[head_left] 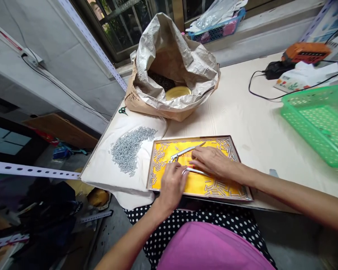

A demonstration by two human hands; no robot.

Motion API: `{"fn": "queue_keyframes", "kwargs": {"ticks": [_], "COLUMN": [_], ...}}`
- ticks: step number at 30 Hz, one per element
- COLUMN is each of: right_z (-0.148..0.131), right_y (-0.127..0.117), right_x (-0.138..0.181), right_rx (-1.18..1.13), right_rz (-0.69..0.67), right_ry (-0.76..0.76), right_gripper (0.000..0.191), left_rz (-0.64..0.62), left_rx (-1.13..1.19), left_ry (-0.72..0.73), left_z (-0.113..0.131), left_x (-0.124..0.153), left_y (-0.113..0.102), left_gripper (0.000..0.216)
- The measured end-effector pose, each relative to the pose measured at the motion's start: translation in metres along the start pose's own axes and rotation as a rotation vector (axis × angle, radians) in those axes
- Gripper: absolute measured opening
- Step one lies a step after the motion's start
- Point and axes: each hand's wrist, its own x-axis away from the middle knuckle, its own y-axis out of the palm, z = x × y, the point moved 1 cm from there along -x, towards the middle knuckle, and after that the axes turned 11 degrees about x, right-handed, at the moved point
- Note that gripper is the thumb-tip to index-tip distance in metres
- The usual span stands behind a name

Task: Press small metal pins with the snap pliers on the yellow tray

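A shallow tray (157, 139) with a yellow lining lies at the table's front edge, small silvery coil springs (218, 188) scattered around its inner sides. Over it is a silvery metal hand tool (186, 151) with two long arms spread apart, resembling shears or pliers. My left hand (171, 183) is closed at the tool's left end, fingertips on the lower arm. Closed fingers of my right hand (211, 161) reach between the two arms from the right. A small red spot shows by their tips; what they pinch is hidden.
Left of the tray, a heap of springs (129, 150) lies on white cloth (98, 168), with green-handled scissors (122, 110) behind. A large open paper sack (157, 107) stands at the back. Right are a green basket (307, 138), a black cable (250, 84) and an orange device (305, 52).
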Motion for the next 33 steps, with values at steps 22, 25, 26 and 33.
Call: {"fn": "queue_keyframes", "kwargs": {"ticks": [22,25,26,33], "right_z": [0.001,0.001,0.001,-0.011], "right_y": [-0.027,-0.029,-0.029,-0.015], "right_x": [0.088,0.093,0.092,0.059], "right_rx": [-0.172,-0.15,-0.141,-0.066], "right_rz": [0.061,0.06,0.052,-0.05], "right_ry": [-0.016,-0.014,-0.021,-0.052], "right_gripper": [0.023,0.023,0.024,0.028], "left_rz": [0.043,-0.015,-0.034,-0.206], "left_rx": [-0.576,-0.621,-0.639,-0.735], "left_ry": [-0.449,-0.465,-0.481,-0.44], "left_z": [-0.166,-0.174,-0.175,-0.178], "left_x": [-0.029,-0.045,-0.05,-0.061], "left_y": [-0.092,-0.087,-0.086,-0.085], "left_gripper": [0.031,0.029,0.029,0.034]}}
